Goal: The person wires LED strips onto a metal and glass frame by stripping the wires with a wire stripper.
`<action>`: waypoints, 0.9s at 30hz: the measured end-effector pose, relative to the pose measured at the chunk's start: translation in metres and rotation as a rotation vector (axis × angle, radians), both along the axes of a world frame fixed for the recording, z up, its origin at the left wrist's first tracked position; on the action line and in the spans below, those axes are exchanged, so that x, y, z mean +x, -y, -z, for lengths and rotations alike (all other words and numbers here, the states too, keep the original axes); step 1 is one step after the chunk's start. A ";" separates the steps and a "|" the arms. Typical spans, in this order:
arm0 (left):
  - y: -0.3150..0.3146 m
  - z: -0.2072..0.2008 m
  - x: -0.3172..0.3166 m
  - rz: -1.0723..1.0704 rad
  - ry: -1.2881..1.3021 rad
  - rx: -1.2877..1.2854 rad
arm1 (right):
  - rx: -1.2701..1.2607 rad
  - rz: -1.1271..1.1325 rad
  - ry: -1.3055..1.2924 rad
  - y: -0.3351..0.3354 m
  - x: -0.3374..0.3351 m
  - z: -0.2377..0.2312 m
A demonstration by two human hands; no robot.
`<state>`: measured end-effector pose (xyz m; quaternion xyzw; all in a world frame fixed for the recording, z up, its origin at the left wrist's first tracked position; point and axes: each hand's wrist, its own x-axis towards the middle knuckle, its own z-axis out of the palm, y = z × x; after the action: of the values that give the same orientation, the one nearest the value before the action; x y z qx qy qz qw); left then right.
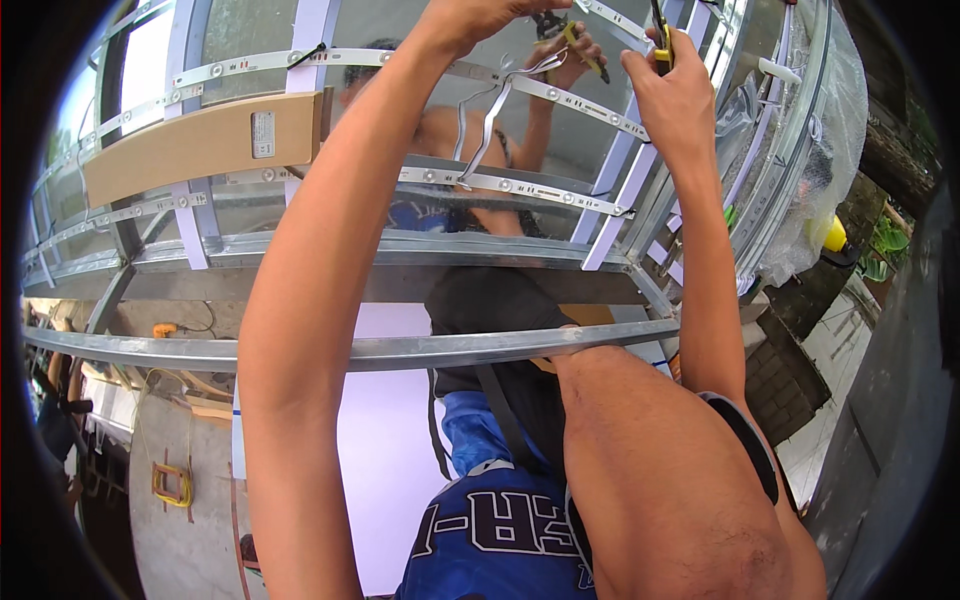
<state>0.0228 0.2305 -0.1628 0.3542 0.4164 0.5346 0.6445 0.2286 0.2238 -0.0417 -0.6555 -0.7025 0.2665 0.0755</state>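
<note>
My left hand [480, 18] reaches to the upper edge, which cuts part of it off; its fingers bend together, and what they hold is hidden. To its right, my right hand [675, 95] is closed round pliers [661, 45] with yellow-and-black handles, their upper end running out of view. Below and between the hands, white LED strips [560, 97] cross a metal frame over a shiny reflecting sheet [430, 110]. Loose white wires [489, 125] hang from the upper strip down to the lower one. The sheet reflects my hands and the pliers.
A metal bar [500, 347] crosses in front of me, by my raised knee. A brown cardboard piece [200, 150] rests against the strips at left. Clear plastic wrap [815, 150] hangs at right. An orange power tool [165, 329] and a yellow cord reel [172, 484] lie lower left.
</note>
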 end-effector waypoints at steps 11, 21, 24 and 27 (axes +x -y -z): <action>-0.006 -0.002 0.017 -0.064 -0.009 -0.078 | 0.300 -0.221 0.285 0.016 0.011 0.032; -0.005 -0.006 0.016 -0.050 -0.026 -0.084 | 0.270 -0.155 0.290 0.012 -0.008 0.034; -0.005 -0.005 0.016 -0.052 0.038 -0.100 | 0.276 -0.146 0.292 0.011 -0.010 0.035; -0.006 -0.004 0.016 -0.043 0.048 -0.084 | 0.244 -0.131 0.324 0.011 -0.011 0.034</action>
<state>0.0387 0.2362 -0.1586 0.3046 0.4303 0.5389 0.6570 0.2180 0.2132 -0.0758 -0.6288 -0.7736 0.0748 0.0228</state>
